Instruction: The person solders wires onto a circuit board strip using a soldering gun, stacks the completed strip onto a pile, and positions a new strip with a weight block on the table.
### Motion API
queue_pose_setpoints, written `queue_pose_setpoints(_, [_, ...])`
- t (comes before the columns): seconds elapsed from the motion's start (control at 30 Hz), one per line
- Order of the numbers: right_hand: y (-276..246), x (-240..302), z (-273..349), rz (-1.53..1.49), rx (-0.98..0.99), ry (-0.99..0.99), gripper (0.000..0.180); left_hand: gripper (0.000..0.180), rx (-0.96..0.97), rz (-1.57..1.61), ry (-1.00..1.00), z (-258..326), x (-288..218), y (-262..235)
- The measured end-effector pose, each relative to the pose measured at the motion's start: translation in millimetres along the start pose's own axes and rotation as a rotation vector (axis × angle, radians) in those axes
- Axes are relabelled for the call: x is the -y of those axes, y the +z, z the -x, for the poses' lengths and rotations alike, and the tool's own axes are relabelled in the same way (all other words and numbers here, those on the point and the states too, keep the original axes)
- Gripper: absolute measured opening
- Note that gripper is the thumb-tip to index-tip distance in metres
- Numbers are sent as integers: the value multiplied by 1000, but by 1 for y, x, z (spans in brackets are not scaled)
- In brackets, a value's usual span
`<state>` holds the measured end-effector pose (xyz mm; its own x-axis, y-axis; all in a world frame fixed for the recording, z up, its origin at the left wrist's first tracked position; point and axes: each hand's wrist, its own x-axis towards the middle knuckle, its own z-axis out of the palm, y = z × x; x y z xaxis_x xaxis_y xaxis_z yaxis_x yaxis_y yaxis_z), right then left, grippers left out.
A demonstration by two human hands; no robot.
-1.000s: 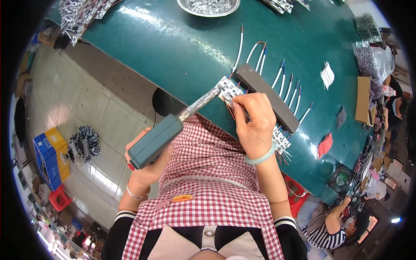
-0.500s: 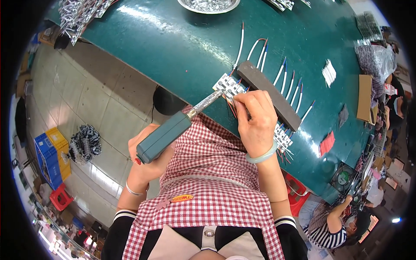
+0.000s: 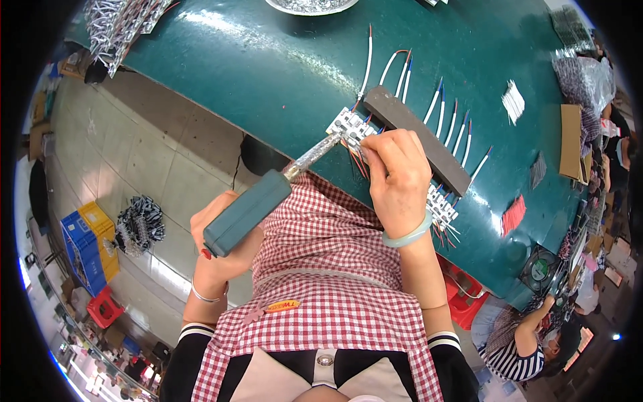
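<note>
My left hand (image 3: 236, 260) is wrapped round the green handle of a soldering iron (image 3: 249, 211). Its metal shaft slants up and right, with the tip at the near edge of a strip of small white circuit boards (image 3: 349, 126). My right hand (image 3: 402, 177) is closed in a pinch beside the tip, at the boards' near edge. What its fingertips hold is hidden. Thin red and orange wires stick out just below them. A long grey-brown bar (image 3: 418, 142) lies behind the boards, across white-sleeved wires (image 3: 369, 63). More white boards (image 3: 442, 209) show past my right wrist.
On the green table (image 3: 221, 74) are a metal bowl (image 3: 313, 8), bundled wired boards (image 3: 124, 30), white (image 3: 514, 102) and red (image 3: 514, 216) piles of short pieces, and a cardboard box (image 3: 571, 142). A fan (image 3: 538, 269) and another person (image 3: 516, 348) are at the right. Crates (image 3: 90, 244) stand on the floor.
The view has shifted slightly. Both hands keep nearly the same pose, with the soldering iron's tip still at the boards and the right fingers still pinched beside it.
</note>
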<state>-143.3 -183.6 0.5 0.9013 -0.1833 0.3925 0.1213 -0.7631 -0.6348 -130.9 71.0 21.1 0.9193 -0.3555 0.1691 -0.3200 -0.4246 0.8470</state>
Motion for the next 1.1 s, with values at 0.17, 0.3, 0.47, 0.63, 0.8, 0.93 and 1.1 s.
queue_pose_setpoints(0.17, [0, 0, 0, -4, 0, 9, 12, 20, -51, -25, -9, 10, 6, -1])
queue_pose_setpoints(0.3, [1, -1, 0, -11, 4, 16, 12, 19, -49, -3, -31, 9, 6, 1])
queue_pose_setpoints(0.47, [0, 0, 0, 8, 0, 19, 12, 19, 14, -39, -33, 2, -4, 0])
queue_pose_setpoints(0.63, [1, 0, 2, 6, -5, 13, 12, 19, 56, -77, -37, 1, -4, -3])
queue_pose_setpoints(0.8, [2, 0, 1, -1, -13, 5, 12, 19, -58, -30, 1, 7, 4, 0])
queue_pose_setpoints(0.93, [3, -2, 0, -1, -10, 2, 11, 20, -65, -61, -92, 12, 0, -7])
queue_pose_setpoints(1.1, [2, -2, 0, 6, -21, 9, 12, 21, -125, 39, -57, 7, 7, -5])
